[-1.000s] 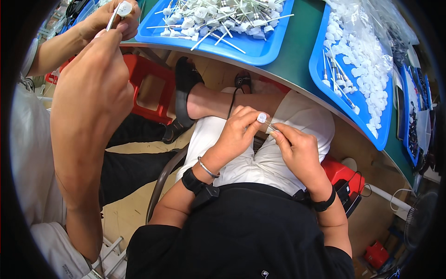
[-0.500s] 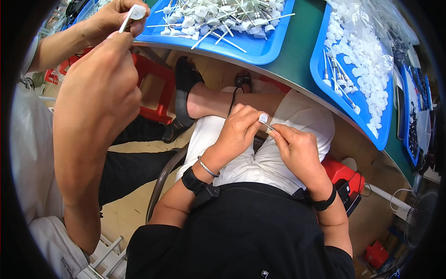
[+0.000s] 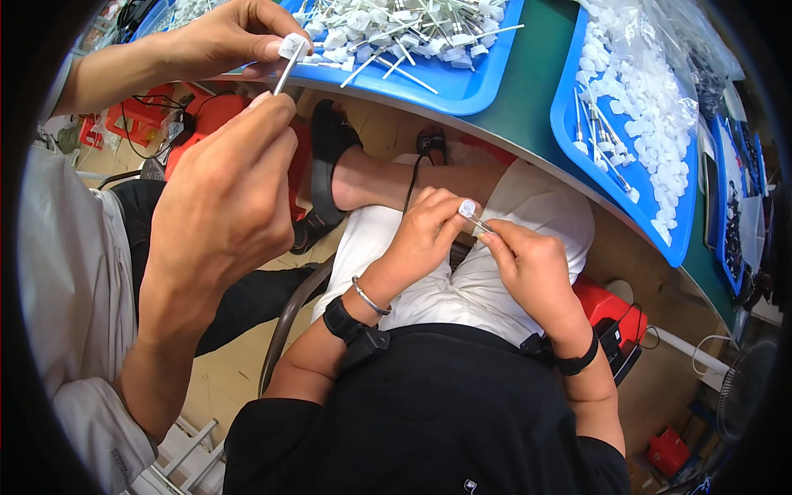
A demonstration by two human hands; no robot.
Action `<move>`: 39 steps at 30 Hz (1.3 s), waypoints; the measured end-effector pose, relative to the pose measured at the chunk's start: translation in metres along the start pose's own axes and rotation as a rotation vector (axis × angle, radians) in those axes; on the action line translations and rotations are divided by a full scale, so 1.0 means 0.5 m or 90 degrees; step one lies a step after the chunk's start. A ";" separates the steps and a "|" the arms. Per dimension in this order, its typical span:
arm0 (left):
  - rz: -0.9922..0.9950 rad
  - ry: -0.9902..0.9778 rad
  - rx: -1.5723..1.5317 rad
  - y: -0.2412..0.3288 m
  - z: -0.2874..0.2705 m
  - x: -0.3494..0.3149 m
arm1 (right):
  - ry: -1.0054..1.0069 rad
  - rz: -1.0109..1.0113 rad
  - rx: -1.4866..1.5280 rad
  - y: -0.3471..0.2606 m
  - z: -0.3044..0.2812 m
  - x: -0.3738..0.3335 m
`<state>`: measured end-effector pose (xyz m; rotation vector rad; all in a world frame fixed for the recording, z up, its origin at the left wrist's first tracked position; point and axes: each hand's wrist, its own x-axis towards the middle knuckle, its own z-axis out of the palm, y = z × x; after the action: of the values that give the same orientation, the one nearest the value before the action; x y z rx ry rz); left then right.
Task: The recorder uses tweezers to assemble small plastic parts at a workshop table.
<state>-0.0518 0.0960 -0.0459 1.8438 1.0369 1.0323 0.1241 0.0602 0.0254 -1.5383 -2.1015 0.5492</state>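
Over my lap, my left hand (image 3: 422, 235) pinches a small round white plastic piece (image 3: 467, 208) between thumb and fingertips. My right hand (image 3: 532, 257) is closed on a thin rod (image 3: 479, 223), whose tip meets the white piece at a slant. The rod's rear end is hidden inside my right hand. Whether the rod is fixed into the piece or only touches it, I cannot tell. Both hands are close together, away from the table edge.
A blue tray (image 3: 477, 101) holds white pieces and thin sticks on the green table (image 3: 540, 74). Another blue tray (image 3: 569, 148) stands at the right. At left, a co-worker's hands (image 3: 223, 198) hold a similar white piece (image 3: 294, 46) and stick.
The co-worker's hands have shifted right with their piece. My hands stay nearly in place; slightly more of the rod shows between them.
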 end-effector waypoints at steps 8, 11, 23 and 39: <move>0.013 0.018 0.032 0.003 0.003 -0.003 | -0.032 0.073 0.109 0.009 -0.005 -0.010; 0.036 0.021 0.060 0.004 0.003 -0.003 | -0.035 0.075 0.107 0.010 -0.005 -0.010; 0.056 0.017 0.103 0.005 -0.021 0.023 | -0.208 0.295 0.334 0.018 -0.019 0.034; 0.072 0.020 0.086 0.002 -0.003 -0.010 | -0.337 0.366 0.604 0.059 -0.014 0.011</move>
<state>-0.0545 0.0914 -0.0460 2.0219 1.0533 1.0832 0.1497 0.0741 0.0149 -1.4261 -1.2434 1.9816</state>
